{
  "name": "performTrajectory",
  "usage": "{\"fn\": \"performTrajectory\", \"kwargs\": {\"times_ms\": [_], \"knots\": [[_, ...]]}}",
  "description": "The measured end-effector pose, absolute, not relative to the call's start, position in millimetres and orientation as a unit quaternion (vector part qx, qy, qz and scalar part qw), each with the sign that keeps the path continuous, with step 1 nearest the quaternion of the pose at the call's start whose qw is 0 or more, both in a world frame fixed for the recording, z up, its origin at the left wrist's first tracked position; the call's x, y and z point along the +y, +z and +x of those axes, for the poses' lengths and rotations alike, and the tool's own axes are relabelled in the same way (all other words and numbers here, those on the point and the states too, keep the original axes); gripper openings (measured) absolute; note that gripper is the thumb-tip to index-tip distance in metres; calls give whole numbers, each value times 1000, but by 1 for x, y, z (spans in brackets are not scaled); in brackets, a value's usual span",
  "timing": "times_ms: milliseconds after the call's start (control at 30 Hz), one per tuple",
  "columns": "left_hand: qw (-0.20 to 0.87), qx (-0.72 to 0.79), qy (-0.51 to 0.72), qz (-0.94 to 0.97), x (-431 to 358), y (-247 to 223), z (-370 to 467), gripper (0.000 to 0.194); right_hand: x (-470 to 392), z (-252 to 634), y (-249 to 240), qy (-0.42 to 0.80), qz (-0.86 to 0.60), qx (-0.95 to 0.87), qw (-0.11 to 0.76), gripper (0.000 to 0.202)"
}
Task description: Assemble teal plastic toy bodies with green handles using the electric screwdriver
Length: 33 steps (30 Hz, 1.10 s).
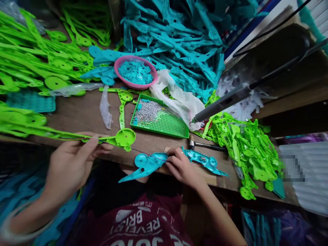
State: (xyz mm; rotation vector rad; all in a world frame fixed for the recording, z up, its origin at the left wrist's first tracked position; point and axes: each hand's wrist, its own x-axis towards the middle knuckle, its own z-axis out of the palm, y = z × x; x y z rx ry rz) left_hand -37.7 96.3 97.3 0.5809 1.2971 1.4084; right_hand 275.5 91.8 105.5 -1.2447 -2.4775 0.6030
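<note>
Along the near side of the bench [74, 114], with hands well apart. In the left hand [70, 162], pinching a long green part [61, 134] between thumb and fingers, near the front edge. Just past those fingers, meeting a round green end [125, 137] with a green strip [122, 114] behind; cannot tell whether joined to it. With the right hand [181, 165], bending fingers down over the middle of a blue part [151, 162]; cannot tell whether clamped round it or only pressing on it, nor whether handling one piece or two there. Beneath its right side, a pale board [208, 178]; at its left, a pointed tip over the lap. Just behind, a hammer [191, 142]. Farther back, a green tray [171, 126] of silver bits [148, 111], then a pink basket [135, 86] of blue bits [135, 71]. Beside both, a white bag [179, 99], near the tip of a slanting screwdriver [225, 102]. At the right, a green heap [253, 150]; at the back, a blue heap [174, 44].
</note>
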Motion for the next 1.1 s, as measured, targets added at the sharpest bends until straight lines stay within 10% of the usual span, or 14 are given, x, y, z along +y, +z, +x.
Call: {"fn": "performTrajectory", "kwargs": {"times_ms": [167,333,600,800,1100], "knots": [[610,434,624,224,92,105,12,27,97,230,120,305,-454,-789,280,61],[481,532,619,321,90,104,6,29,95,201,121,489,-468,-665,315,21],[565,482,587,323,80,113,8,18,94,192,117,407,-406,-742,345,31],[394,587,567,422,83,116,-3,16,79,194,123,423,-409,-740,326,26],[584,610,311,437,93,69,-19,43,77,224,87,259,-424,-822,278,20]]}}
